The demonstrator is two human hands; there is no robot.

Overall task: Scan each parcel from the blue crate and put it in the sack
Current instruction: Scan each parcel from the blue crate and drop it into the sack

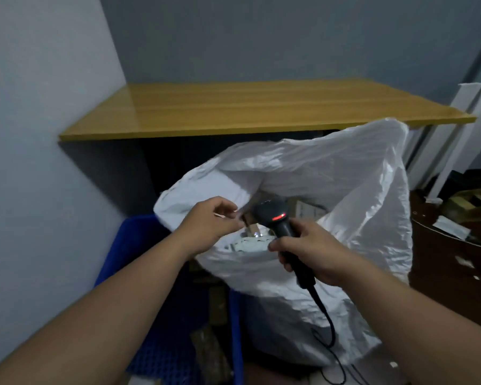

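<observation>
A big white sack point(331, 173) stands open in front of me, with a pale mailer parcel point(250, 242) and a small box point(309, 210) lying inside it. My left hand point(213, 225) hovers at the near-left rim of the sack's mouth, fingers loosely curved, with nothing visibly held. My right hand point(308, 250) grips the handle of a black barcode scanner point(274, 213), whose head points into the sack and shows a red light. The blue crate point(150, 262) sits low on the left beside the sack, with brownish parcels point(207, 350) in it.
A wooden table point(247, 107) stands behind the sack, against grey walls. The scanner's cable point(329, 326) trails down the sack's front to the floor. Dark clutter point(456, 218) and white boards point(464, 112) leaning on the wall fill the right side.
</observation>
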